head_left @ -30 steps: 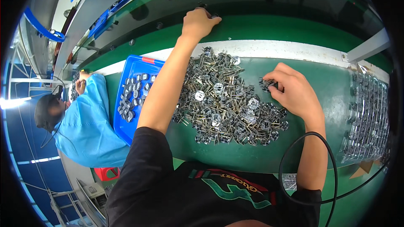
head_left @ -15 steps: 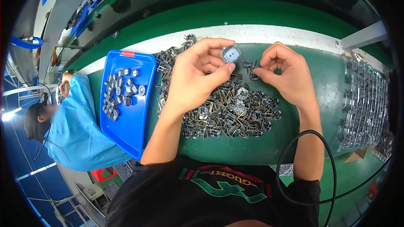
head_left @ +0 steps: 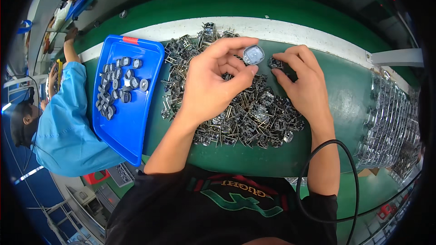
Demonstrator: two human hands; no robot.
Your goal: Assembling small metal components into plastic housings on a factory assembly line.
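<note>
Between the thumb and forefinger of my left hand (head_left: 211, 79) is a light grey rounded plastic housing (head_left: 253, 55), its hollow side facing up. Just to its right, apart from it, the fingertips of my right hand (head_left: 303, 79) pinch a small dark part (head_left: 275, 63) with metal on it. Its exact shape is partly hidden by the fingers. Below both hands lies a heap of metal-pronged parts (head_left: 254, 120) on the green tabletop (head_left: 345, 104). A blue tray (head_left: 120, 138) left of my left arm has several grey housings (head_left: 109, 93) in its upper half.
Clear plastic trays of shiny parts (head_left: 386, 122) are stacked at the right end. A white ledge (head_left: 272, 31) borders the far side of the table. A black cable (head_left: 356, 177) loops over my right forearm. At the left, a co-worker in blue (head_left: 68, 127) sits close by.
My right hand has brought its small part up and closer to the housing, turning it. The housing has tilted in my left hand. The view has shifted, and the co-worker's arm has moved.
</note>
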